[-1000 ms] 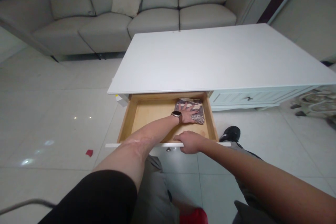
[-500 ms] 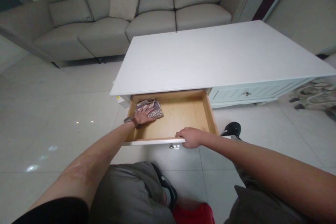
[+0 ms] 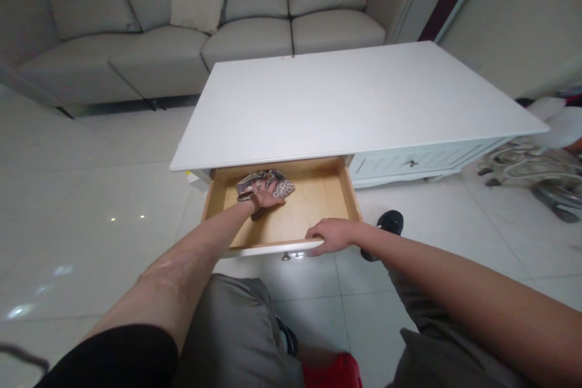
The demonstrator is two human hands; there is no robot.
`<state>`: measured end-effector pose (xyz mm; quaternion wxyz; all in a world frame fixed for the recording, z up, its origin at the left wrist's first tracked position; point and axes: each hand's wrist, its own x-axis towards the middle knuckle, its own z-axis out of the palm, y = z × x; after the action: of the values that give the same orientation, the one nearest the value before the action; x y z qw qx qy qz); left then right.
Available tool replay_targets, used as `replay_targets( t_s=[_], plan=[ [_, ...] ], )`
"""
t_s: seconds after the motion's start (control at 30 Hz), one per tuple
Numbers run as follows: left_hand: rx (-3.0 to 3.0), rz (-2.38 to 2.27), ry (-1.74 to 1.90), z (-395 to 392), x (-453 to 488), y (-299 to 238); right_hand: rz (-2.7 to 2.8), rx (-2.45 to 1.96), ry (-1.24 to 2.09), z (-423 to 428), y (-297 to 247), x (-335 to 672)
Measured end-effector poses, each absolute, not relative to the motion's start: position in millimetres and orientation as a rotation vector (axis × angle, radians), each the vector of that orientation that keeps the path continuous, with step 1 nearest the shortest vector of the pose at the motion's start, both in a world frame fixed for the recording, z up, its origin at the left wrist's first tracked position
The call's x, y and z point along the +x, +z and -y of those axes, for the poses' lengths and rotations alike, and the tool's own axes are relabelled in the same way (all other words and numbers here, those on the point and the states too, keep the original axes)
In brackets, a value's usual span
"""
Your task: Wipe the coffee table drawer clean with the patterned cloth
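Note:
A brown, white and leopard-patterned cloth [image 3: 284,188] lies rumpled in the back left part of an open wooden drawer [image 3: 313,194]. My left hand [image 3: 267,195] presses down on the cloth, its fingers curled a little into the folds. A watch with a brown strap is on that wrist. At the drawer's white front panel [image 3: 259,250], my right hand [image 3: 333,234] grips the top edge, fingers over the inside and thumb on the outer face. A small metal knob [image 3: 286,256] sits left of that hand.
The drawer belongs to a white coffee table [image 3: 350,103] with a second, closed drawer [image 3: 409,163] to the right. Behind stands a grey sofa [image 3: 250,42]. A red object [image 3: 334,373] is on the floor between my legs. An ornate metal-looking frame [image 3: 531,170] stands at right.
My left hand has slid the cloth to the right inside the drawer, and the cloth is more rumpled. My right hand keeps its grip on the drawer front. The view has shifted slightly.

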<state>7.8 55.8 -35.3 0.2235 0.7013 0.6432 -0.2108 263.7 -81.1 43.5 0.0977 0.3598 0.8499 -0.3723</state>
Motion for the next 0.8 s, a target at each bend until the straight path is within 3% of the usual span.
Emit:
replay_targets(
  t_s=[0.27,0.4,0.57,0.8],
  plan=[
    [2.276,-1.271,-0.437,-26.1,106.9,-38.8,-2.512,1.770,-0.359,51.4,31.4,367.2],
    [2.396,-0.940,-0.420,-6.9,153.4,-41.7,-2.424,2.015,-0.599,47.1,-3.7,387.8],
    [2.414,-0.897,-0.410,-1.8,162.4,-42.8,-2.350,2.160,-0.947,46.0,-24.9,367.0],
    [2.396,-0.937,-0.407,-1.1,102.4,-37.4,-2.120,2.128,-0.708,54.4,2.7,341.4]
  ],
)
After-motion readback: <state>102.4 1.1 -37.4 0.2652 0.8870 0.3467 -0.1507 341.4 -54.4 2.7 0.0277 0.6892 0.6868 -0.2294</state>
